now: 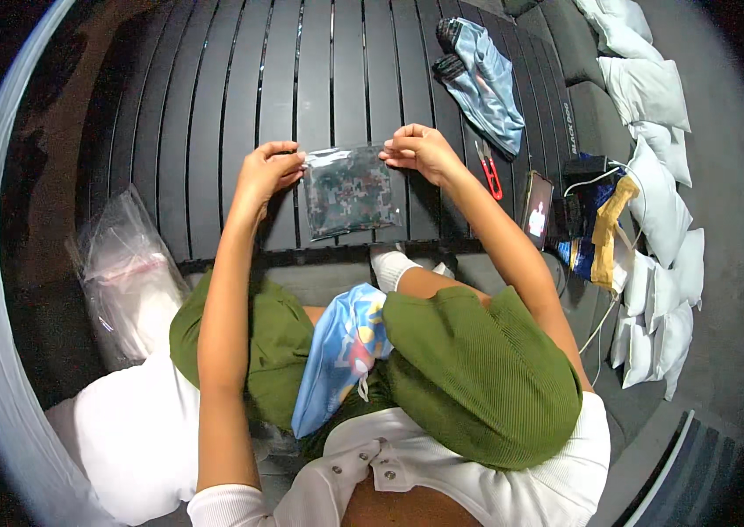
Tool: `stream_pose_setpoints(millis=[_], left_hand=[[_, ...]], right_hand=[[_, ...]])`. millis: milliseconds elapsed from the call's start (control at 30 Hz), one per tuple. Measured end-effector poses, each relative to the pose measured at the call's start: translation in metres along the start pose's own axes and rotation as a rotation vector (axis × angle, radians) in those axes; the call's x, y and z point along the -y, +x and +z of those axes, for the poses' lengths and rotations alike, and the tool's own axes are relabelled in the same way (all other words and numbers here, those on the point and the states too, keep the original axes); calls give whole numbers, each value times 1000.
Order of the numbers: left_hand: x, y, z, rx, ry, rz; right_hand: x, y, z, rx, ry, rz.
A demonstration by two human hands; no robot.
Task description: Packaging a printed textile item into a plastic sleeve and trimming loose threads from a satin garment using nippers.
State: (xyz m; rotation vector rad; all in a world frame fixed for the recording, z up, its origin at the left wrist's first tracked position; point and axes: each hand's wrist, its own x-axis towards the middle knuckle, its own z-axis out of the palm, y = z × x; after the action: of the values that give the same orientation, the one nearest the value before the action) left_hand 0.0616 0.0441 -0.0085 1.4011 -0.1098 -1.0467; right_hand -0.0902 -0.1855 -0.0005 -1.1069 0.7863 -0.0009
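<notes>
White shirt (521, 496), camouflage packet (348, 195) between fingers (403, 144)

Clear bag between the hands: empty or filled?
Filled: dark camouflage-patterned material shows through the clear bag, which the left hand and right hand hold near its upper corners.
</notes>
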Motion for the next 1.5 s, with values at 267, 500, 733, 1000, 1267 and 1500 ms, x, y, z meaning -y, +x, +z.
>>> stream_pose_setpoints(millis=[267, 500, 733, 1000, 1267, 1500], left_hand=[[0, -8, 6, -21, 22, -14], [-2, -10, 2, 8, 25, -38], [4, -7, -3, 48, 3, -29], [1, -6, -1, 10, -8, -50], [-6, -10, 5, 15, -58, -76], [-9, -10, 3, 71, -152, -138]], right_hand=[[-3, -11, 6, -40, -49, -63], [-5, -15, 7, -43, -17, -33], [-8, -14, 6, -65, -5, -18], [-3, -15, 8, -33, 22, -6], [-3, -14, 16, 42, 237, 14], [-4, -14, 24, 35, 332, 23]])
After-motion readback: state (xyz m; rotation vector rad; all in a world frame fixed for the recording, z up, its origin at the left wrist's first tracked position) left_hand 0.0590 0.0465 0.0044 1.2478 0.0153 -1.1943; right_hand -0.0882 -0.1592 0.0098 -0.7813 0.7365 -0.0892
